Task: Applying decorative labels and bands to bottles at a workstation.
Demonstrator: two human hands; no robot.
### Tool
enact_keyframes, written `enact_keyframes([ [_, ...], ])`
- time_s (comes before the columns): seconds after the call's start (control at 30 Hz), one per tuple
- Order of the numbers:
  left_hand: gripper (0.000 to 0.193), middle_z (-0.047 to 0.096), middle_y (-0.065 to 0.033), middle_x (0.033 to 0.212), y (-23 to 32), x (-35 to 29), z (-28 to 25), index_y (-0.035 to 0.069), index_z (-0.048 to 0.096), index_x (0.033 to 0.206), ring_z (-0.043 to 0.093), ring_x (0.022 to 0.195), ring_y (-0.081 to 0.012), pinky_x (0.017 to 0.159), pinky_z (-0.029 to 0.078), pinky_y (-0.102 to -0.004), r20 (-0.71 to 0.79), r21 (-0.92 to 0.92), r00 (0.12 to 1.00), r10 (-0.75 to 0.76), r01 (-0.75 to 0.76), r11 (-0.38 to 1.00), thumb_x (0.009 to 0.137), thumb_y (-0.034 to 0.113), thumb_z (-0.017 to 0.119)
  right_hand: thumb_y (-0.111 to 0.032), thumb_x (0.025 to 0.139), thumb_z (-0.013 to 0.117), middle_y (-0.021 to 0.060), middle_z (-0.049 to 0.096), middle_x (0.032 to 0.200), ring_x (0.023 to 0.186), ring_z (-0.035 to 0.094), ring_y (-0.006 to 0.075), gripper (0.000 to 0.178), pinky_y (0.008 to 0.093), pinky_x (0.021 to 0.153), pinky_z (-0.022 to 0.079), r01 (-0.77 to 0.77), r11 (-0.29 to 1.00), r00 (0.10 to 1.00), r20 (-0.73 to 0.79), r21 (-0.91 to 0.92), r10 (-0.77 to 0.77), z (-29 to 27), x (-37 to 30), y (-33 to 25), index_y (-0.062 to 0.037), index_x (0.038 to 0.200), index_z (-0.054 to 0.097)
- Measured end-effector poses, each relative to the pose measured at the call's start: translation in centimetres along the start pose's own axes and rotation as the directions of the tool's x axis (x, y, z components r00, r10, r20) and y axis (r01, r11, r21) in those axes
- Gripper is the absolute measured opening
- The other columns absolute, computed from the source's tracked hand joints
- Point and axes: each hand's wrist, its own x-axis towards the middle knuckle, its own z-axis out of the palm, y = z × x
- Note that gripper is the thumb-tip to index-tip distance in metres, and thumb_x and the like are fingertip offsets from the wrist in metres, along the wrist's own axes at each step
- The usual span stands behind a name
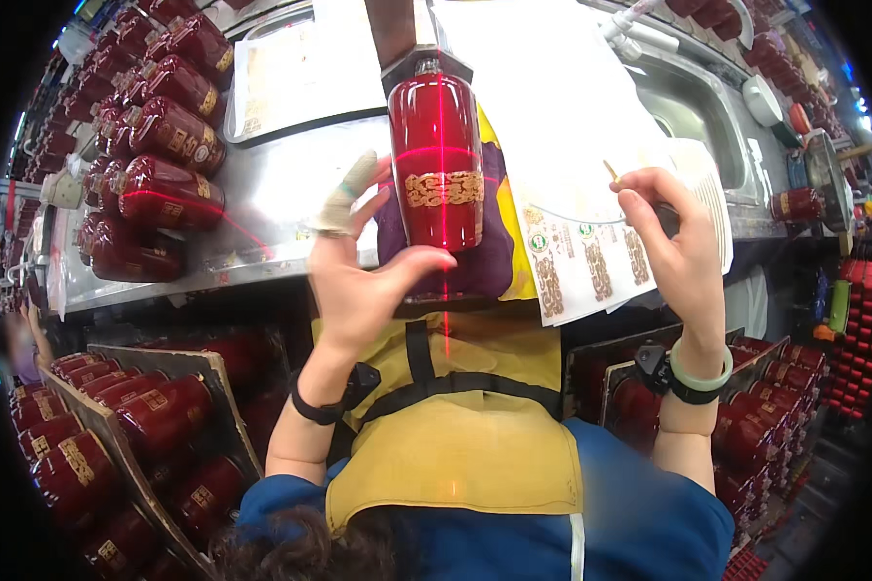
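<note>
A glossy dark red bottle (434, 126) lies in front of me on a purple cloth (494, 257), its neck at a metal block (424, 68) and its base toward me. A gold patterned band circles its lower part, and red laser lines cross it. My left hand (354, 257) is at the bottle's left side, fingers spread, with pale covers on some fingertips. Its thumb reaches across the base; whether it presses is unclear. My right hand (673, 218) pinches a small thin gold strip (611, 171) above white sheets of gold patterned decals (596, 271).
Rows of red bottles (179, 131) lie on the metal bench at left. A tray with a white sheet (305, 73) is behind them. At right is a metal sink (683, 102). Racks of red bottles (165, 416) flank me on both sides.
</note>
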Motion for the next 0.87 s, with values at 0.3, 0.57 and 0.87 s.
enact_keyframes([
  [0.3, 0.095, 0.054, -0.0201, 0.147, -3.3, -1.8, 0.8, 0.001, 0.045, 0.152, 0.056, 0.133, -0.0331, 0.111, 0.046, -0.0415, 0.089, 0.333, 0.996, 0.004, -0.033, 0.942, 0.068, 0.004, 0.090, -0.007, 0.090, 0.076, 0.0021, 0.063, 0.075, 0.064, 0.051, 0.0084, 0.008, 0.0257, 0.060, 0.041, -0.026, 0.953, 0.984, 0.176, 0.303, -0.029, 7.2, -2.7, -1.8, -0.0003, 0.091, 0.074],
  [0.57, 0.074, 0.044, -0.0222, 0.157, -1.2, -3.0, -0.2, -0.009, 0.032, 0.156, 0.042, 0.146, -0.0287, 0.121, 0.031, -0.0403, 0.182, -0.075, 0.947, -0.263, 0.280, 0.957, 0.090, 0.001, 0.062, -0.010, 0.091, 0.076, 0.0025, 0.063, 0.074, 0.062, 0.049, 0.0072, 0.012, 0.0254, 0.056, 0.039, -0.099, 0.927, 0.984, 0.174, 0.361, 0.037, 10.5, -2.0, -1.4, 0.0018, 0.090, 0.074],
  [0.87, 0.069, 0.039, -0.0201, 0.160, -1.4, -3.2, 1.2, -0.007, 0.030, 0.158, 0.040, 0.147, -0.0262, 0.122, 0.030, -0.0383, 0.103, -0.187, 0.943, -0.316, 0.331, 0.925, 0.100, 0.010, 0.065, -0.015, 0.091, 0.079, -0.0014, 0.064, 0.072, 0.062, 0.049, 0.0065, 0.013, 0.0255, 0.055, 0.038, -0.201, 0.926, 0.968, 0.209, 0.320, 0.138, 10.9, -2.3, -0.8, -0.0028, 0.089, 0.076],
])
